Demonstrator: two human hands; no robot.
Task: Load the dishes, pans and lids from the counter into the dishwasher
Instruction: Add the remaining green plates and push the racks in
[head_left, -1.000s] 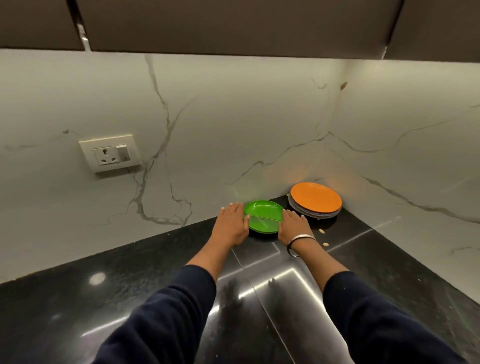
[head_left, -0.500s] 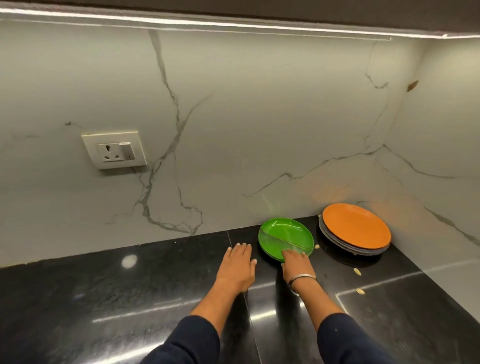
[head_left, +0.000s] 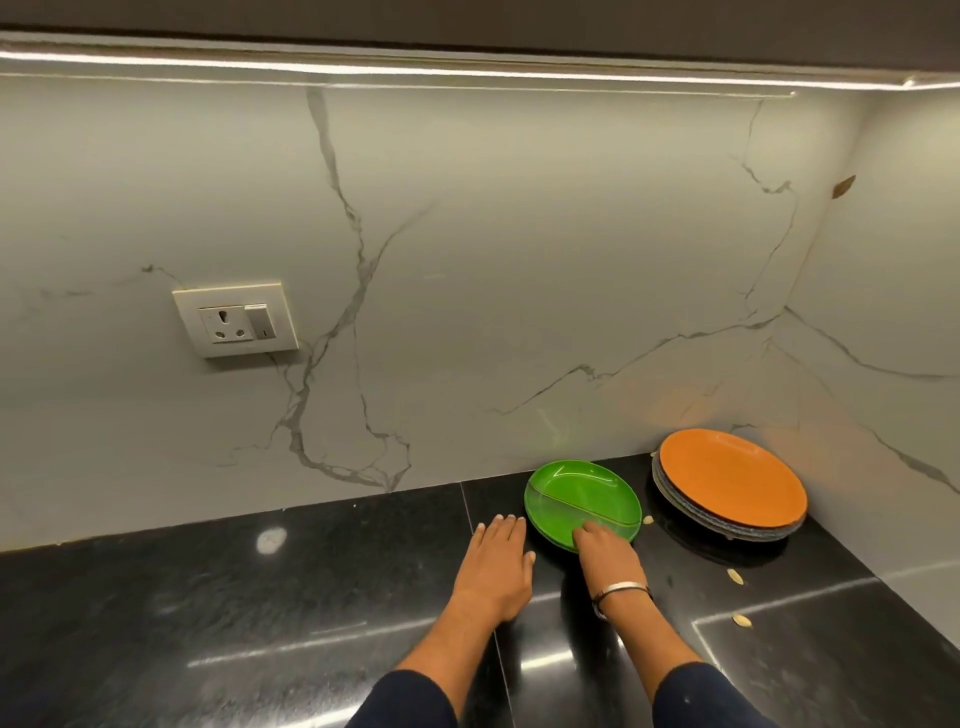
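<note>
Since a second ago my left hand (head_left: 496, 564) slid off the green plate (head_left: 582, 501), now flat beside it; right hand (head_left: 605, 553) still pinches its near rim, so lifting's next.

Both forearms are covered up to the middle by dark navy sleeves (head_left: 701, 696), which are pushed up and slightly bunched. A thin silver bangle (head_left: 621, 591) is worn on the right wrist, while the left hand (head_left: 496, 564) is kept bare of any jewellery

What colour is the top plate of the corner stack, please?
Orange, clearest in the head view.
</note>
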